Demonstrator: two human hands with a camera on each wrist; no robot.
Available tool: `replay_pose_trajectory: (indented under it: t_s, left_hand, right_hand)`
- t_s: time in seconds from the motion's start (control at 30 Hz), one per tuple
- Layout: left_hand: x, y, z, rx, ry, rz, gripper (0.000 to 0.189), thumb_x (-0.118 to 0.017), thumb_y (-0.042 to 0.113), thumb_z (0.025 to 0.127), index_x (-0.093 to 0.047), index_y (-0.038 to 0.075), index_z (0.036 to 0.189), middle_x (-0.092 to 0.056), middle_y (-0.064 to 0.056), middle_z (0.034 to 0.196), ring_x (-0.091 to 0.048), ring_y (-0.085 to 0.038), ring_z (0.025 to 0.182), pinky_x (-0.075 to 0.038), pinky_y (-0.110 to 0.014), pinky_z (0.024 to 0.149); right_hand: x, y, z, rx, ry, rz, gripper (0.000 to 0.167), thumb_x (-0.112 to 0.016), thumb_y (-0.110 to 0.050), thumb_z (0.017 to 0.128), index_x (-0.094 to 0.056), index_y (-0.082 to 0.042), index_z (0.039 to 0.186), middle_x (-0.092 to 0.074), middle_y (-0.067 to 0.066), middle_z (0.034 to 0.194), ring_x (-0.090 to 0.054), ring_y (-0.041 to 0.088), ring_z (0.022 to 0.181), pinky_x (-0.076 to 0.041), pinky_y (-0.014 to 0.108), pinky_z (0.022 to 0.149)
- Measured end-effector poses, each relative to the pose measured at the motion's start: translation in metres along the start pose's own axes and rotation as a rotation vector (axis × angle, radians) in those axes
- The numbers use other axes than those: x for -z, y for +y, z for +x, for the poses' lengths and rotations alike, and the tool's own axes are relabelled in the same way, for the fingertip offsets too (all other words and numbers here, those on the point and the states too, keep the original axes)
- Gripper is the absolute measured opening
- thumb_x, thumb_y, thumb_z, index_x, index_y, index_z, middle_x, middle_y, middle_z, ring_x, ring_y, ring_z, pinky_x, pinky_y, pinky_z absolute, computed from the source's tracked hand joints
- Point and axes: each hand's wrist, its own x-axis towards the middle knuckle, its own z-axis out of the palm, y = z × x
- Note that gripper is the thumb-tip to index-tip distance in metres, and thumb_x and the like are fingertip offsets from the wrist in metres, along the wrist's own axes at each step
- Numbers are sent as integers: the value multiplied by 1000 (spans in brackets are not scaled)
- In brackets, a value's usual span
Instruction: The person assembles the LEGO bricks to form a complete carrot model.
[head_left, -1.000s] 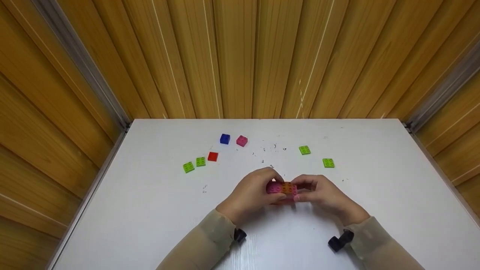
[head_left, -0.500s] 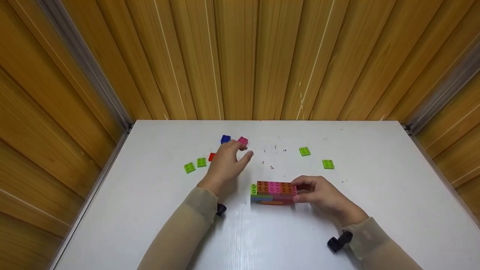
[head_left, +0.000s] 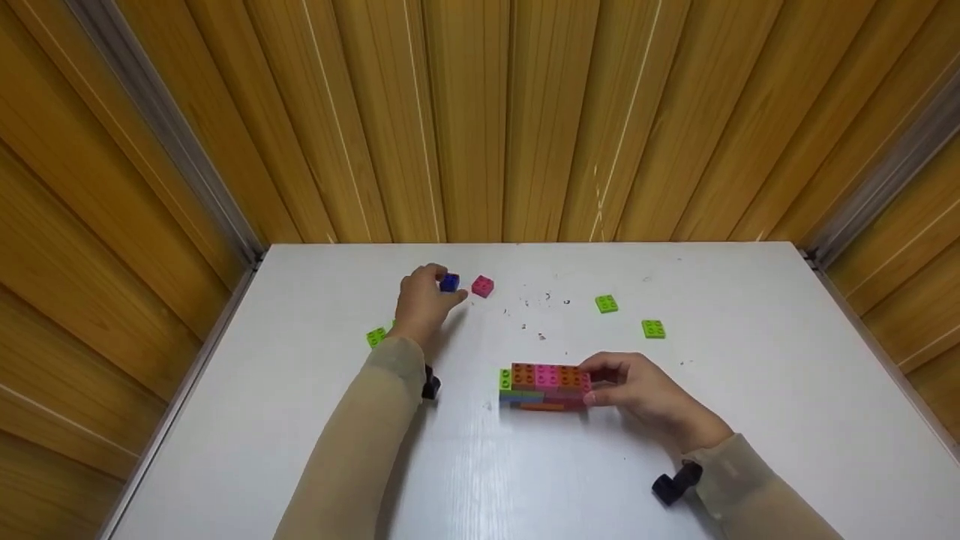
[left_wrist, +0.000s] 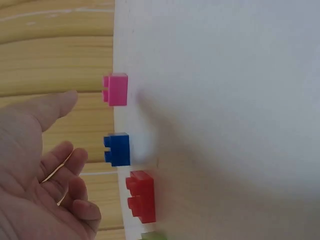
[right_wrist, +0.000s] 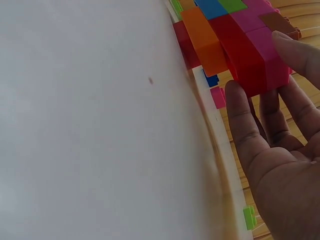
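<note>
My left hand (head_left: 420,304) reaches over the far left of the table, thumb and fingers spread around a small blue toy brick (head_left: 449,283). In the left wrist view a gap shows between those fingers and the blue brick (left_wrist: 119,150). A pink brick (head_left: 483,286) sits just right of it. A red brick (left_wrist: 141,197) shows in the left wrist view but is hidden by the hand in the head view. My right hand (head_left: 649,390) grips the right end of a built block of several bricks (head_left: 545,384), in orange, pink, green, blue and red, between thumb and fingers.
Two flat green bricks lie at the right: one (head_left: 607,304) farther back, the other (head_left: 653,328) nearer. Another green brick (head_left: 376,337) lies beside the left wrist, with one more mostly covered. Wood-patterned walls (head_left: 480,120) enclose the white table (head_left: 525,480).
My left hand has let go of the built block and moved away and left to the blue brick. The right hand has kept its hold on the block's right end.
</note>
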Motion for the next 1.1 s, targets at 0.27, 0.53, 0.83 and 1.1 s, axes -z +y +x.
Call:
replay_pose_trajectory:
  t_s: [0.27, 0.53, 0.83, 1.1]
  left_hand:
    - [5, -9, 16, 67, 37, 16, 72, -88, 30, 100, -58, 11, 162, -61, -12, 160, -53, -34, 147, -53, -50, 125]
    - [2, -13, 26, 113, 16, 30, 73, -88, 32, 100, -58, 9, 163, -62, -13, 158, -54, -35, 148, -53, -52, 125]
    - [-4, -7, 31, 143, 11, 40, 66, -86, 34, 101, -63, 8, 157, -63, -17, 152, -57, -37, 148, -53, -54, 126]
    - [-7, -5, 31, 143, 9, 40, 52, -80, 31, 105, -68, 4, 148, -66, -18, 145, -61, -40, 145, -52, -57, 126]
  right_hand:
    - [-1, 2, 4, 30, -11, 42, 48, -87, 0, 92, -71, 13, 135, -80, -8, 126, -76, 12, 118, -60, 21, 105]
    - [-1, 0, 4, 31, -15, 30, 45, -85, 0, 93, -72, 11, 135, -80, -7, 127, -75, 13, 120, -59, 22, 106]
    - [-1, 2, 1, 25, -13, 14, 43, -84, 0, 94, -72, 9, 134, -78, 0, 131, -75, 13, 123, -59, 23, 108]
    - [0, 3, 1, 40, -16, 26, 42, -84, 0, 94, -72, 9, 134, -78, -1, 131, -75, 14, 123, -59, 24, 109]
